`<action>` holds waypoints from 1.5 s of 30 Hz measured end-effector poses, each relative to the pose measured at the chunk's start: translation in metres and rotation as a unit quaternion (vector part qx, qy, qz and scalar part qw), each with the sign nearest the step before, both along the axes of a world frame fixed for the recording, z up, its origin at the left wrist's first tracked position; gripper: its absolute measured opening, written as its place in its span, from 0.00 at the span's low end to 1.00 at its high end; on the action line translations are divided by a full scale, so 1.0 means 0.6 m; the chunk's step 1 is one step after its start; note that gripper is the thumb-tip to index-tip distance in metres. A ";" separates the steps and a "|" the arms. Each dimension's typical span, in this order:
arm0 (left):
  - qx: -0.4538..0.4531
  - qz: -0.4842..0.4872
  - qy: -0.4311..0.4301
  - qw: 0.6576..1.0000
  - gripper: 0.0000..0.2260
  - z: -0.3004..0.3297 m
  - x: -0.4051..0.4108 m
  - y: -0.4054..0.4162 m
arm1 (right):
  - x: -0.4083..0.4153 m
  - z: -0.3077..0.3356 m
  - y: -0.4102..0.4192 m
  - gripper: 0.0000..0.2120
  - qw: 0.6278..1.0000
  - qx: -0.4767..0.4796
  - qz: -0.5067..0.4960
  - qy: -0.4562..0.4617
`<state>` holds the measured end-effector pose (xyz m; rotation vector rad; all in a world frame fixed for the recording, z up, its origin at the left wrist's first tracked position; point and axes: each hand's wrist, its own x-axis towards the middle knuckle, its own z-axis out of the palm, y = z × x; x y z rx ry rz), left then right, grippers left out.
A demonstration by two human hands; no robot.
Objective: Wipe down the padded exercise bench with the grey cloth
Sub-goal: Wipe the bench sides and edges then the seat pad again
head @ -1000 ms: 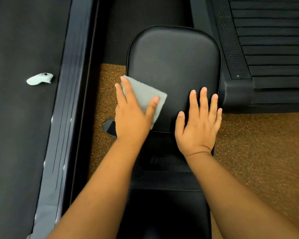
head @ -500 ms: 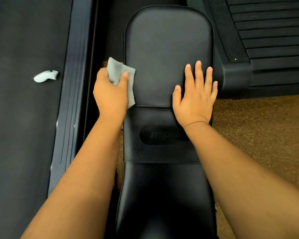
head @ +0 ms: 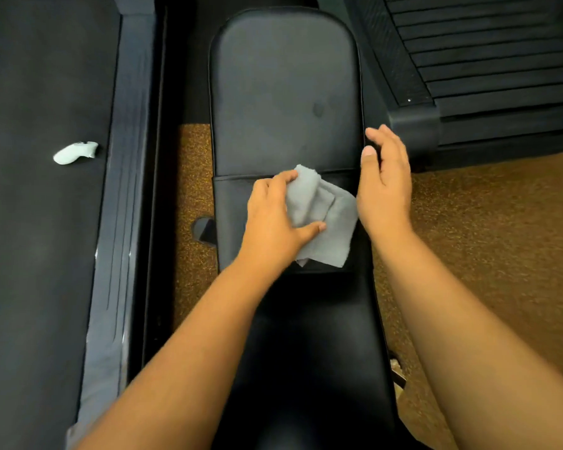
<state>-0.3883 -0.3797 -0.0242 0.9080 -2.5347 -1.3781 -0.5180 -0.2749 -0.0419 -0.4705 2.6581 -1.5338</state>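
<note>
Head view: my left hand (head: 273,219) has dragged the bunched grey cloth (head: 322,216) from the bench (head: 283,92) pad's left edge onto the hinge strip, fingers pinching it (right hand (head: 384,183) lifted, spread), so wiping proceeds toward the seat

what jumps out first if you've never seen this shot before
The grey cloth stands out, pale and bunched under the left hand on the strip between the two black pads of the padded exercise bench in mid-frame. The right hand is open at the bench's right edge, beside the cloth. Far left, a small white object lies alone on a dark treadmill belt.
</note>
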 end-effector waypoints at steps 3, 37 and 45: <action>-0.097 -0.014 0.003 0.995 0.37 -0.033 0.034 0.008 | 0.065 -0.014 -0.002 0.18 0.996 0.014 0.051 0.077; 0.223 0.286 -0.110 0.925 0.10 -0.175 0.394 -0.021 | 0.217 -0.070 -0.089 0.27 0.706 0.372 0.490 0.351; 0.278 0.305 -0.119 0.903 0.21 -0.177 0.431 -0.017 | 0.358 -0.094 -0.122 0.20 0.636 0.393 0.564 0.351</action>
